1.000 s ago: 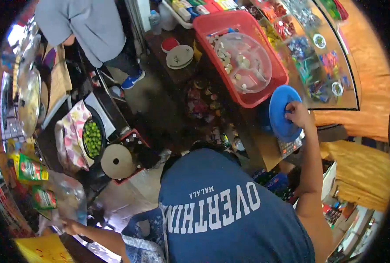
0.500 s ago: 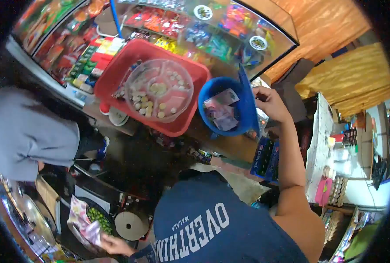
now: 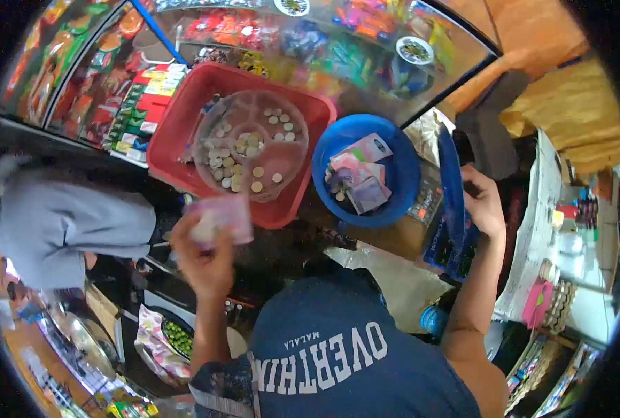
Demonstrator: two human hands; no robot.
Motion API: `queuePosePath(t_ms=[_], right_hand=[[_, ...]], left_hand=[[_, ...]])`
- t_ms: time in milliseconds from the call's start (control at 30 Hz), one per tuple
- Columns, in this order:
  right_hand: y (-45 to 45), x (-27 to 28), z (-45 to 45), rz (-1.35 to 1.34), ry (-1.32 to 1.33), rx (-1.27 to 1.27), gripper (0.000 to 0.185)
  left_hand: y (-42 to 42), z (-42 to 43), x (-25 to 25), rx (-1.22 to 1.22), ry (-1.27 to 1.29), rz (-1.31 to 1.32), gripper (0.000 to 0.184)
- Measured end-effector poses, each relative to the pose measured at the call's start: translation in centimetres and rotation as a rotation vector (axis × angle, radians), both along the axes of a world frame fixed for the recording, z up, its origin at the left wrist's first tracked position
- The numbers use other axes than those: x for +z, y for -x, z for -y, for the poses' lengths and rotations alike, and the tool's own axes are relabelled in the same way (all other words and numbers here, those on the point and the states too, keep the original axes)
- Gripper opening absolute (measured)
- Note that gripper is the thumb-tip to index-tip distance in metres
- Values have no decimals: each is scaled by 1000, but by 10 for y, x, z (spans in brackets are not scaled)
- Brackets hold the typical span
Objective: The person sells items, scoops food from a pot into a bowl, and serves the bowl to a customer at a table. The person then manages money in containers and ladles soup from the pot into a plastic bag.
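My left hand (image 3: 204, 254) pinches a pinkish-purple banknote (image 3: 235, 217), blurred by motion, just in front of the red basin (image 3: 297, 202). Something pale shows by its fingers, too blurred to name. In the basin sits a clear round divided tray (image 3: 292, 150) with coins sorted among its compartments. My right hand (image 3: 485, 202) grips a blue lid (image 3: 452, 202), held on edge to the right of a blue tub (image 3: 411, 167). Several folded banknotes (image 3: 366, 177) and a few coins lie inside the tub.
A glass display case (image 3: 366, 70) of packaged sweets stands behind the basin. A person in grey clothing (image 3: 66, 223) is at the left. Small green fruits (image 3: 177, 340) lie in a dark container beside a pink floral cloth (image 3: 153, 345). Blue printed boxes (image 3: 439, 244) stand beneath the lid.
My left hand has risen from beside the green fruits to the front of the red basin, banknote in its fingers. The blue lid has moved right, away from the tub, with my right hand.
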State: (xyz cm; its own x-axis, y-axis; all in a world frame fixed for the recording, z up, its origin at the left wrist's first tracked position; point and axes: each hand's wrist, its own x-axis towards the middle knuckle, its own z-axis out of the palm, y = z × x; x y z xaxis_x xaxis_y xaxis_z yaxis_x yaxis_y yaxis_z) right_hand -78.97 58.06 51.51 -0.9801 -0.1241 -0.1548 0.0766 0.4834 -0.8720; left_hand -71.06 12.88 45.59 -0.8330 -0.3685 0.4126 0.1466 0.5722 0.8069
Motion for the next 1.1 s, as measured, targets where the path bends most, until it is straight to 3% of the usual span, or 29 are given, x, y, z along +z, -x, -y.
queuePosePath(t_ms=[33,67,100,133,267,300,400,500,667,733,833,1000,1100], right_hand=[[0,0,-1,-63,-73,-22,19],[2,0,1,-134,-137,-38,20],[2,5,4,-125,-157,-44,20],[2,12,7,-118,-179,-46,21],[5,19,39,-244,-238,93,23],[6,13,51,-122,-185,61,25],[24,-5,89,-241,-442,327,23],[50,-36,113,-206,-528,394,21],[82,-51,132,-179,-509,459,20],[86,-45,137,-147,-530,465,20],[94,-39,146,-183,-546,455,20],[107,-30,169,-332,-481,533,20],[102,-30,185,-308,-455,578,21]], left_hand=[[13,-27,7,-82,-288,88,46],[29,-47,12,-195,-107,-12,45],[40,-65,18,-243,-36,157,42],[53,-85,11,-401,-289,239,42],[79,-105,2,-582,-66,88,41],[83,-95,0,-540,28,79,34],[103,-25,-44,-350,234,82,24],[123,34,-64,-129,354,333,17],[177,48,-80,-217,443,357,19],[198,39,-85,-342,716,618,22],[213,33,-98,-501,826,501,23],[214,8,-89,-431,751,666,17],[214,-9,-122,-239,668,571,16]])
